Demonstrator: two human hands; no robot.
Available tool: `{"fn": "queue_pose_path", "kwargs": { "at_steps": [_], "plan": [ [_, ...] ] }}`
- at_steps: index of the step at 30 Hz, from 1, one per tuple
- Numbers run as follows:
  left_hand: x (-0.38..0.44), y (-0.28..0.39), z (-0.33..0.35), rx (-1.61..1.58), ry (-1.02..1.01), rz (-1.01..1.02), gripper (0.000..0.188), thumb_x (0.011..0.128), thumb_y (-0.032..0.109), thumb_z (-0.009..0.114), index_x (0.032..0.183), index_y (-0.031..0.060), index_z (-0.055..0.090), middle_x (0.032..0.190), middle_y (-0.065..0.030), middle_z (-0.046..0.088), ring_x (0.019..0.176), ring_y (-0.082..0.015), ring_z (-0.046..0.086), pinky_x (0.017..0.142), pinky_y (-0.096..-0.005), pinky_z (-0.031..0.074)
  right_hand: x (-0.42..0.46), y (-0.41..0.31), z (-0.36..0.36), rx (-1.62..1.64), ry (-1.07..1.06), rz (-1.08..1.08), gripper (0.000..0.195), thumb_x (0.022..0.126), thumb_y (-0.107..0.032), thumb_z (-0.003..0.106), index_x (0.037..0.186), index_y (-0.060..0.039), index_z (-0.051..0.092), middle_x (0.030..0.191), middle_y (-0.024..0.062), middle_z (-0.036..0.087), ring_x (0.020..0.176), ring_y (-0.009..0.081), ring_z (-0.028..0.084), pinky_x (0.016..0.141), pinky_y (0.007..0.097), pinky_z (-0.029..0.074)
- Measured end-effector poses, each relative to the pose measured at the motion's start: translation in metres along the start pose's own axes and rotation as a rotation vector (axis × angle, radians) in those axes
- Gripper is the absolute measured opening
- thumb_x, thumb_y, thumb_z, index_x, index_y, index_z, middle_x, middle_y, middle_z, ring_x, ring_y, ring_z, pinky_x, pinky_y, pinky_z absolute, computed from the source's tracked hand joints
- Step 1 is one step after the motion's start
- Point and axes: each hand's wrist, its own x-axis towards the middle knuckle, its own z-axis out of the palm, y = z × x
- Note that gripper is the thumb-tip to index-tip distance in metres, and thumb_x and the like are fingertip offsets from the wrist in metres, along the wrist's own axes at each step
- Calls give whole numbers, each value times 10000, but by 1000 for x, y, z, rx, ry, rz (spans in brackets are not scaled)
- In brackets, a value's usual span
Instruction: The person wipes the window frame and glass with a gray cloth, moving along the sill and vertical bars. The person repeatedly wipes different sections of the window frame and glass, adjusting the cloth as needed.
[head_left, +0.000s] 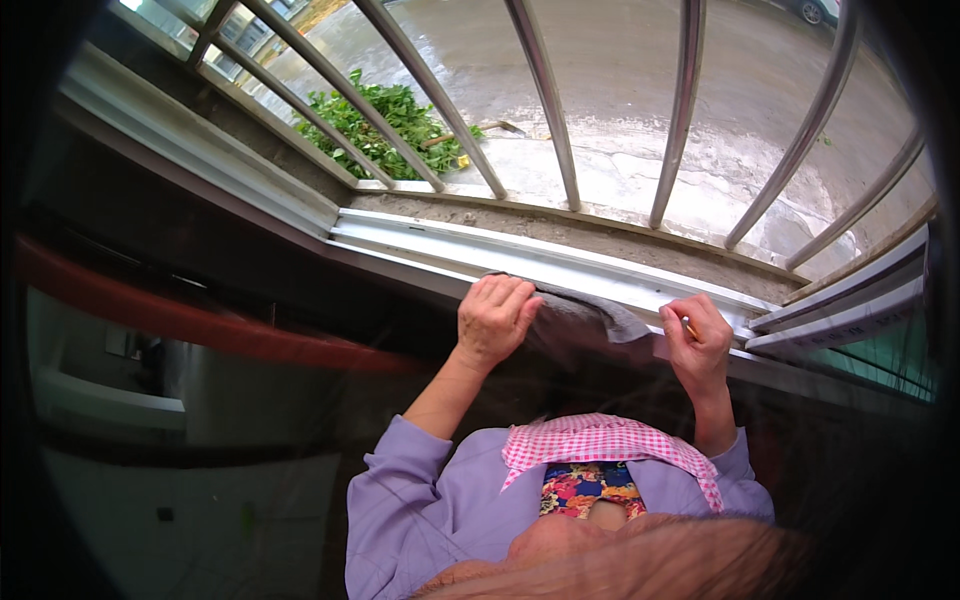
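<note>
My left hand (495, 316) grips a grey cloth (581, 306) at the inner edge of the white window frame (465, 251). The cloth lies over the frame's bottom rail, and its loose end hangs towards my right hand. Close to the frame's right corner, my right hand (699, 334) is curled around a thin orange-brown item (692, 330). Only a short piece of that item shows between the fingers, so its kind cannot be told. Both forearms come out of lilac sleeves.
Metal window bars (551, 112) stand beyond a dirty outer ledge (480, 214). A sliding sash (840, 326) is at the right. Outside, a heap of green leafy cuttings (375, 120) and a wooden-handled tool (480, 130) lie on wet concrete. A red curved edge (202, 319) runs at the left.
</note>
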Motion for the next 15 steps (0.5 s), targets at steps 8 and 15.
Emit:
{"fn": "queue_pose_path", "kwargs": {
  "at_steps": [8,15],
  "plan": [
    [-14,-89,-37,141,-27,-109,176,897,227,594,844,74,663,867,-68,662,875,-267,630,779,-372,489,-6,5,4,-7,58,-50,67,788,26,672,782,3,609,662,102,539,538,208,529,493,300,397],
    [-27,-163,-74,277,-129,-219,151,813,114,561,905,59,668,948,-91,671,935,-274,628,829,-372,500,-7,5,7,-24,74,-67,68,790,30,667,786,3,604,648,101,517,528,210,519,492,299,391]
  ]
}}
